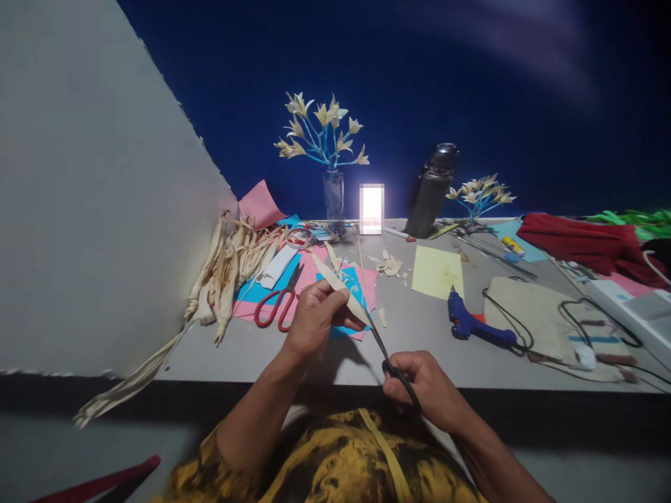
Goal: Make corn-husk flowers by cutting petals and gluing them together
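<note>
Between the thumb and fingers of my left hand (316, 314) is a pale strip of husk (354, 307), slanting down to the right. My right hand (419, 388) grips the handles of dark scissors (381, 344), whose blades reach up to the strip's lower right end. Whether the blades are open is too small to tell. Under and behind my left hand lie blue paper (352, 281) and pink paper (370, 281) with small pale scraps on them. Red-handled scissors (277, 302) rest just left of that hand.
Dried husks (223, 272) are heaped at the left. Behind stand a glass vase (334, 199) of pale flowers, a bright screen (372, 208) and a dark flask (433, 192). On the right are yellow paper (433, 269), a blue glue gun (474, 327) and red cloth (581, 241).
</note>
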A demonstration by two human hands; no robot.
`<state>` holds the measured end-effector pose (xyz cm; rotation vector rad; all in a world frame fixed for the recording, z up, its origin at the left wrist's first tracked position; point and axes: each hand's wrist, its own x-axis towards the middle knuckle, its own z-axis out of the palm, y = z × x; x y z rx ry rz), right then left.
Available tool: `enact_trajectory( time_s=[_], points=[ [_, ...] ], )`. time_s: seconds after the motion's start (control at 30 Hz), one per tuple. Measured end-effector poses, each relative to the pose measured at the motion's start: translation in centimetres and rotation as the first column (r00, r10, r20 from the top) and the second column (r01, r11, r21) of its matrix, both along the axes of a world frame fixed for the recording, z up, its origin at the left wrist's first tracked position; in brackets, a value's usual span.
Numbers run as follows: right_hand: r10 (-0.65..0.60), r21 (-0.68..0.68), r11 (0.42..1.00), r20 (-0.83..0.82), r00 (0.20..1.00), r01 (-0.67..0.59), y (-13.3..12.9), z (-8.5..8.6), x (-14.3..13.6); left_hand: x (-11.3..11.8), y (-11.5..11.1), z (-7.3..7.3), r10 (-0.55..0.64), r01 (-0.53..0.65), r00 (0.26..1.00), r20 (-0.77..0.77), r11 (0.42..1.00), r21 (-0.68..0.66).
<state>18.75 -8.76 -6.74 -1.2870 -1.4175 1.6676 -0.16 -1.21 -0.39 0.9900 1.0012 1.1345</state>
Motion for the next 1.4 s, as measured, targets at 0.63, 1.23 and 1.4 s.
enact_trajectory(
  time_s=[0.63,1.23,1.4],
  points=[
    [-0.015,-0.083,0.996,-0.013,1.000,0.014,-0.4,0.4,-0.4,-0.5,-0.3,-0.3,-0.033,0.033,0.999,0.009,0.999,0.029],
    [-0.083,-0.030,0.996,0.006,0.997,0.083,-0.3,0.1,-0.7,0.2,-1.5,-1.2,-0.060,0.060,0.998,-0.032,0.998,-0.003],
    [-0.287,0.022,0.956,-0.145,0.947,0.293,0.9,0.3,-1.1,0.9,-2.1,-1.7,0.068,-0.056,0.990,0.120,0.993,-0.108]
  ],
)
